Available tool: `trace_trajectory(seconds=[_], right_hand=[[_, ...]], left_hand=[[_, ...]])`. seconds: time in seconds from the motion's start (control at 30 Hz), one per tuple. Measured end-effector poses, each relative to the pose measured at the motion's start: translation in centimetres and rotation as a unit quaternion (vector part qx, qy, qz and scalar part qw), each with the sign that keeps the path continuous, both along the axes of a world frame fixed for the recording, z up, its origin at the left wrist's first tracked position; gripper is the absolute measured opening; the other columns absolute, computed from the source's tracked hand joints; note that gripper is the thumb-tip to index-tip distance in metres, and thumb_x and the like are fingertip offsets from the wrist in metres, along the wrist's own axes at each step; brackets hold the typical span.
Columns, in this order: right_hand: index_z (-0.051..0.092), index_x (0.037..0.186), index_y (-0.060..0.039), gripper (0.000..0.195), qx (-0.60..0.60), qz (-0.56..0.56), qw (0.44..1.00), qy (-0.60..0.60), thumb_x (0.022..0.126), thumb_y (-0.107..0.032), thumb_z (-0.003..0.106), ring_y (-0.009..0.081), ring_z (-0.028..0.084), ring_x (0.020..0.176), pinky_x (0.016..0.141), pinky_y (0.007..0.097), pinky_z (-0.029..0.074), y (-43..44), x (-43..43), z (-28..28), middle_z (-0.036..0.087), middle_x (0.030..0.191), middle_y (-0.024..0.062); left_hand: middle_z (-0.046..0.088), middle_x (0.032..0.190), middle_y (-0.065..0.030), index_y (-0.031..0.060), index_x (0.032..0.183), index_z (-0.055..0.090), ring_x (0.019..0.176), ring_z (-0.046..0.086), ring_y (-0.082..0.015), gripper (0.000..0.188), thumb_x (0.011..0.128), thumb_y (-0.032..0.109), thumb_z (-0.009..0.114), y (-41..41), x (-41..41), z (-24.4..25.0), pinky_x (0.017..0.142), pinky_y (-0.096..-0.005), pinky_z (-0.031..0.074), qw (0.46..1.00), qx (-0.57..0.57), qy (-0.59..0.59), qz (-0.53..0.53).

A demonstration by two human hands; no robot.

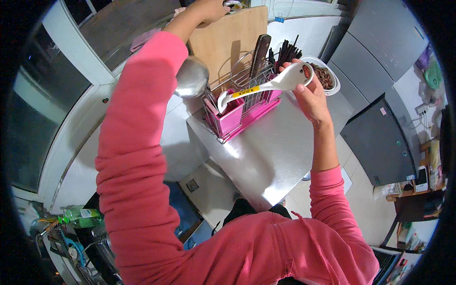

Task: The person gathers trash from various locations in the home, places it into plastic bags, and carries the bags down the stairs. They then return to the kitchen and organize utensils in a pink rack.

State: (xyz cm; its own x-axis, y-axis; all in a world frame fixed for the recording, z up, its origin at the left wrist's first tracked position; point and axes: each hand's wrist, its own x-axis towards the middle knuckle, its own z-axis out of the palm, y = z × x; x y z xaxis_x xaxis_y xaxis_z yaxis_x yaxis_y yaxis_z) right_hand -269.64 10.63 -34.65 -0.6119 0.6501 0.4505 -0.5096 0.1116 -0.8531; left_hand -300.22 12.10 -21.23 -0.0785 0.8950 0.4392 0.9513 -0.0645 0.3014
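A white long-handled spoon [285,79] with a hooked handle end is held at its bowl by my right hand [311,98]. Its hooked end reaches over a pink utensil holder [228,123] in a metal wire rack [254,96]. Up at the window ledge, my left hand [210,11] touches or holds a shiny round item [233,5] behind the top of a wooden cutting board [228,42]; the picture's edge hides part of it. In the rack stand a dark-handled knife [260,53] and black chopsticks [286,51]. A rounded metal utensil [192,76] hangs left of the board.
The rack stands on a stainless steel table [278,149]. Behind my right hand is a white bowl [335,83] of small brown pieces. A window frame [103,89] runs along the left, a grey refrigerator [367,46] stands right, and a green bottle [83,218] lies low left.
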Motion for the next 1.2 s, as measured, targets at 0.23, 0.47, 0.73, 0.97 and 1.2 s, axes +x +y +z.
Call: trace_trajectory(seconds=[0.23,0.47,0.73,0.97,1.2], right_hand=[[0.037,0.130,-0.0029,0.065,-0.113,-0.052,0.990,0.069,0.078,-0.024,0.068,0.0286,0.041,0.124,0.106,0.0391,0.029,2.1,4.9,-5.9,0.045,0.130,0.0153],[0.033,0.133,-0.0063,0.068,-0.303,-0.053,0.933,0.187,0.078,-0.027,0.069,0.0258,0.033,0.129,0.111,0.0370,0.022,-2.1,3.8,-12.8,0.038,0.137,0.0108],[0.032,0.133,-0.0199,0.080,-0.289,-0.012,0.952,0.102,0.066,0.000,0.073,0.0228,0.035,0.127,0.106,0.0416,0.030,-4.4,4.9,-14.3,0.033,0.140,0.0054],[0.033,0.134,-0.0115,0.074,-0.227,-0.011,0.968,-0.104,0.072,0.005,0.069,0.0144,0.048,0.107,0.092,0.0278,0.040,-5.3,4.3,-15.4,0.047,0.116,0.0033],[0.035,0.132,-0.0085,0.064,-0.231,0.011,0.966,-0.117,0.077,-0.002,0.067,0.0129,0.049,0.102,0.087,0.0253,0.042,-5.2,2.7,-15.8,0.048,0.114,0.0031]], left_hand=[[0.063,0.103,-0.0096,0.0057,0.114,0.054,0.090,0.061,-0.0209,0.026,0.091,0.016,0.049,-8.7,4.0,-1.1,0.073,-0.0307,0.048,0.974,0.217,-0.025,-0.067],[0.061,0.081,-0.0039,0.0053,0.108,0.055,0.057,0.053,-0.0051,0.024,0.092,0.022,0.052,-17.8,14.3,-16.8,0.043,-0.0180,0.040,0.809,-0.104,-0.561,-0.139],[0.048,0.072,0.0012,0.0040,0.105,0.058,0.051,0.044,-0.0040,0.030,0.094,0.030,0.049,-11.6,17.9,-20.8,0.043,-0.0190,0.037,0.697,0.005,-0.714,-0.056],[0.045,0.058,0.0035,0.0020,0.103,0.059,0.049,0.040,-0.0035,0.029,0.097,0.025,0.042,-10.3,18.2,-22.2,0.045,-0.0183,0.034,0.745,0.032,-0.666,-0.004],[0.047,0.052,0.0026,0.0018,0.102,0.060,0.041,0.041,-0.0035,0.032,0.097,0.027,0.041,-10.9,17.9,-22.1,0.039,-0.0192,0.032,0.777,0.064,-0.626,0.028]])
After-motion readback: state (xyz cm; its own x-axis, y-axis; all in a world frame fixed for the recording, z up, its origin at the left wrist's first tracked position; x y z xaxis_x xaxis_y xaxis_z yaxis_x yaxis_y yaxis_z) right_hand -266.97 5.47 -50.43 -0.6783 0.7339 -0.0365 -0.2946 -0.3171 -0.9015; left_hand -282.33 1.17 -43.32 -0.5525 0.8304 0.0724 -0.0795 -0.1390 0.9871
